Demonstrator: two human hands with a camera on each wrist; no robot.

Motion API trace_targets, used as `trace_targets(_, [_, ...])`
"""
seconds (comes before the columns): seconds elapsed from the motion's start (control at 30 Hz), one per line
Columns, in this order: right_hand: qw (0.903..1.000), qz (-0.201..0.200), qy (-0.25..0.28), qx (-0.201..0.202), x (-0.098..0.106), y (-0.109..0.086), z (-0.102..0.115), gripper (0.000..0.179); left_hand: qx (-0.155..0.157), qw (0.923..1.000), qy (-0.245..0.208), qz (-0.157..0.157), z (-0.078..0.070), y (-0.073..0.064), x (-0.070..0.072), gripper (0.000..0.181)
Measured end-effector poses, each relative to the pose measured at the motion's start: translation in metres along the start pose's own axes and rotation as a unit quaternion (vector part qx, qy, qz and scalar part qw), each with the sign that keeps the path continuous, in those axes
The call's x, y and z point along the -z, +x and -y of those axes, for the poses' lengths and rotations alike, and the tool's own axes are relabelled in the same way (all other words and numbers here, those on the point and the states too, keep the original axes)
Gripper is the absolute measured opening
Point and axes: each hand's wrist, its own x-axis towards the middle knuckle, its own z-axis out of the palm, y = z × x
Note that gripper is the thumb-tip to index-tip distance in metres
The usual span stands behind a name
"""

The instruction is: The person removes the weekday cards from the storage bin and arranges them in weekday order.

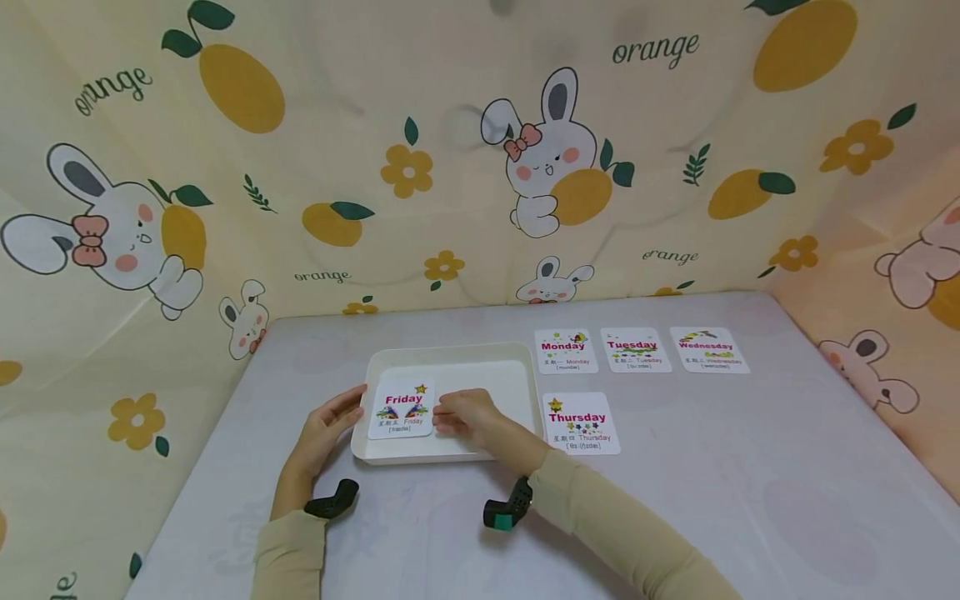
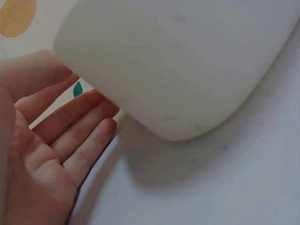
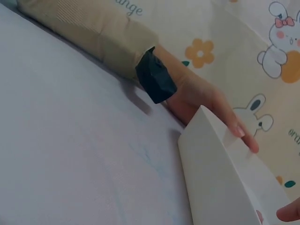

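Note:
My left hand (image 1: 327, 429) holds the left side of the white tray (image 1: 491, 354), its fingers at the rim. In the left wrist view this hand (image 2: 61, 145) shows beside the tray's underside. A card printed "Friday" (image 1: 401, 408) is at the left of the tray. My right hand (image 1: 480, 421) reaches over the tray with its fingertips at the card's right edge. Whether those fingers pinch the card cannot be told. Only the right hand's fingertips (image 3: 289, 212) enter the right wrist view, at its lower right corner.
Right of the tray, a "Monday" card (image 1: 566, 351), a "Tuesday" card (image 1: 636, 350) and a "Wednesday" card (image 1: 709, 350) form a row. Below Monday lies a "Thursday" card (image 1: 581, 423), close to the tray's right edge. A rabbit-and-orange patterned cloth (image 1: 420, 92) surrounds the table (image 1: 712, 483).

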Motion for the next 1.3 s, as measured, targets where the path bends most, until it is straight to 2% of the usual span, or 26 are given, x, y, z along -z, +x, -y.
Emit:
trace_targets(0.1, [0.9998, 0.003, -0.022, 0.001, -0.003, -0.010, 0.008, 0.031, 0.001, 1.0000, 0.000, -0.001, 0.000, 0.000, 0.001, 0.055])
trace_targets(0.17, [0.9994, 0.009, -0.032, 0.011, -0.004, -0.008, 0.009, 0.033, 0.000, 1.0000, -0.001, -0.002, 0.000, 0.001, 0.001, 0.055])
trace_targets(0.27, [0.9981, 0.006, -0.049, 0.038, -0.008, -0.004, 0.006, 0.032, -0.003, 1.0000, -0.001, -0.001, 0.001, 0.001, 0.001, 0.055])
trace_targets(0.33, [0.9974, 0.001, -0.050, 0.052, -0.010, 0.007, -0.002, 0.031, -0.003, 1.0000, 0.000, 0.000, 0.001, 0.000, 0.001, 0.055])
trace_targets(0.43, [0.9965, -0.003, -0.057, 0.062, -0.013, 0.009, -0.005, 0.032, -0.002, 1.0000, 0.003, 0.002, 0.001, 0.000, 0.001, 0.055])
trace_targets(0.93, [0.9964, 0.007, -0.059, 0.060, -0.014, 0.011, -0.007, 0.028, -0.003, 1.0000, -0.005, -0.006, 0.000, 0.001, 0.000, 0.054])
trace_targets(1.3, [0.9958, 0.008, -0.066, 0.064, -0.014, 0.006, -0.006, 0.028, -0.024, 0.9996, -0.016, -0.003, 0.001, -0.001, 0.001, 0.055])
